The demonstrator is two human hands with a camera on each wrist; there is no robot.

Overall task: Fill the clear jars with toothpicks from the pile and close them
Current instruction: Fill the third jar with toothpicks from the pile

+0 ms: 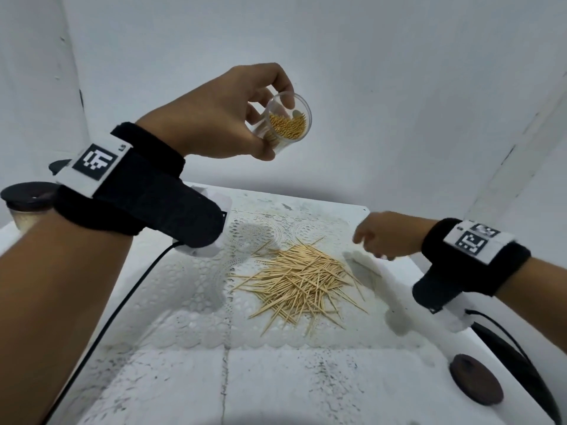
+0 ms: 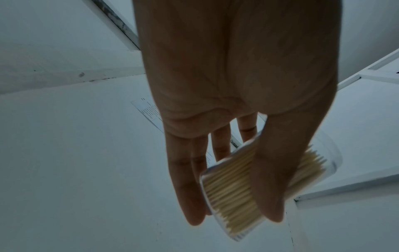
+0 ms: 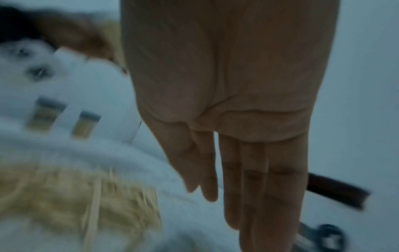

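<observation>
a clear jar part-filled with toothpicks is held tilted in the left hand, raised above the bench; the right hand, fingers straight, empty, is hovered beside the toothpick pile

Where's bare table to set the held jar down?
Bare table in front of the toothpick pile, left of the brown lid. Also left of the pile, beside the black cable. Crowded: the pile itself and around the right hand. Left hand holds the open jar.
</observation>
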